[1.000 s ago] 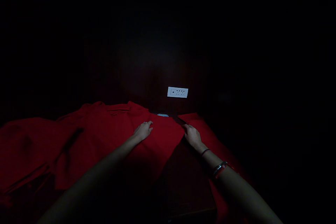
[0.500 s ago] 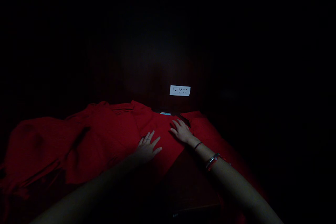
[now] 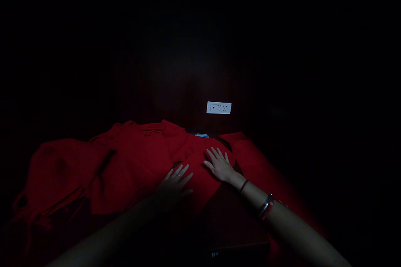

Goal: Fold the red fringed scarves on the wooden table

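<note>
Red cloth, perhaps a garment, lies spread over a dark surface, with folds and loose strips at its left side. My left hand rests on or just over its middle part, fingers spread, a ring on one finger. To the right, my right hand lies flat on the same red material with its fingers apart. Neither hand grips anything. A further red piece runs down the right side, beyond my right wrist. Dimness hides much of the cloth's lower edge.
A white wall socket panel sits on the dark wall behind the cloth. Below it, a small pale-rimmed object shows at the cloth's far edge; its kind is unclear. The dark surface's front edge shows faintly near me.
My right hand has slid slightly nearer to me, its fingers still spread. My left hand has also come a little lower. The whole view has shifted slightly, moving the scene rightward.
</note>
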Action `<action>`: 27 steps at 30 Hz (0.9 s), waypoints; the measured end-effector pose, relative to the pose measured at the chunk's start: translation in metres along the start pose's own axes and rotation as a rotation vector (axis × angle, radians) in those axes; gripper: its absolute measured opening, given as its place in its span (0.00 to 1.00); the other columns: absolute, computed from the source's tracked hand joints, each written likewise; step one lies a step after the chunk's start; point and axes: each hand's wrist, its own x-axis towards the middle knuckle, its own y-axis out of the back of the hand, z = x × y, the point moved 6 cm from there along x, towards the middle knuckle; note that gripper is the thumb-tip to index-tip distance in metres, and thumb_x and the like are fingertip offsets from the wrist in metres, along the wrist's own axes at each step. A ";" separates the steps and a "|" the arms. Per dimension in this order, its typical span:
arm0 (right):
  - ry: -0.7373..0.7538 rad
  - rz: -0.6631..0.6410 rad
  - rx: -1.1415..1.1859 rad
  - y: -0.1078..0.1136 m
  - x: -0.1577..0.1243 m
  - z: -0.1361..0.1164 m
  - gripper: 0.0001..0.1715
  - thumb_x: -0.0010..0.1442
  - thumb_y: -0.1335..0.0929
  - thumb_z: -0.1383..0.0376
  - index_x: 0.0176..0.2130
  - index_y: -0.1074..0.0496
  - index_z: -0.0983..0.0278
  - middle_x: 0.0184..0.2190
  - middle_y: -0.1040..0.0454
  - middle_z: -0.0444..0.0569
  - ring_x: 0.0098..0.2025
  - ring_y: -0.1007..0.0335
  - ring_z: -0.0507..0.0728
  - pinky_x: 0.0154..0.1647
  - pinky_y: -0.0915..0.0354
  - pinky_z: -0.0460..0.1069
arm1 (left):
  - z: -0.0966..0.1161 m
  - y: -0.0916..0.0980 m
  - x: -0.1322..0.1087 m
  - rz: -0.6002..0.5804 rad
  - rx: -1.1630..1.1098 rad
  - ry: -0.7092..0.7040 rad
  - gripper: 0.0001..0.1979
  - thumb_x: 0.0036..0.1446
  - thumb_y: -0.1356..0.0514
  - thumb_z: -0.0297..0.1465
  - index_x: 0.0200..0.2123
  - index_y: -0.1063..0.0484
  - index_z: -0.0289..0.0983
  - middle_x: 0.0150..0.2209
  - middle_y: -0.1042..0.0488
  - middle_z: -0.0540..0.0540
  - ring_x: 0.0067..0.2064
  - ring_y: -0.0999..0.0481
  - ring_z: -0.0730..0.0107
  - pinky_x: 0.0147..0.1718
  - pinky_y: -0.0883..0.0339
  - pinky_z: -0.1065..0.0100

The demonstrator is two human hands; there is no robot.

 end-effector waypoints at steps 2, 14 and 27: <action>0.043 -0.069 0.022 -0.009 -0.010 -0.012 0.36 0.56 0.51 0.46 0.59 0.59 0.58 0.60 0.62 0.48 0.60 0.72 0.61 0.55 0.69 0.62 | -0.002 -0.001 -0.002 -0.063 -0.061 -0.015 0.26 0.56 0.57 0.45 0.55 0.46 0.41 0.57 0.46 0.43 0.57 0.48 0.59 0.52 0.51 0.56; 0.130 -0.287 0.016 -0.023 -0.012 -0.003 0.37 0.54 0.51 0.43 0.58 0.60 0.54 0.61 0.65 0.46 0.60 0.75 0.61 0.55 0.72 0.63 | 0.027 0.021 -0.039 -0.278 -0.181 -0.101 0.29 0.53 0.54 0.48 0.57 0.53 0.46 0.59 0.54 0.45 0.59 0.56 0.54 0.53 0.58 0.51; 0.062 -0.372 0.008 -0.008 -0.009 -0.017 0.41 0.51 0.43 0.44 0.58 0.55 0.59 0.60 0.60 0.52 0.60 0.70 0.65 0.53 0.67 0.66 | -0.016 0.051 -0.038 -0.365 -0.121 0.047 0.26 0.54 0.55 0.46 0.56 0.52 0.47 0.60 0.57 0.46 0.59 0.57 0.58 0.53 0.57 0.56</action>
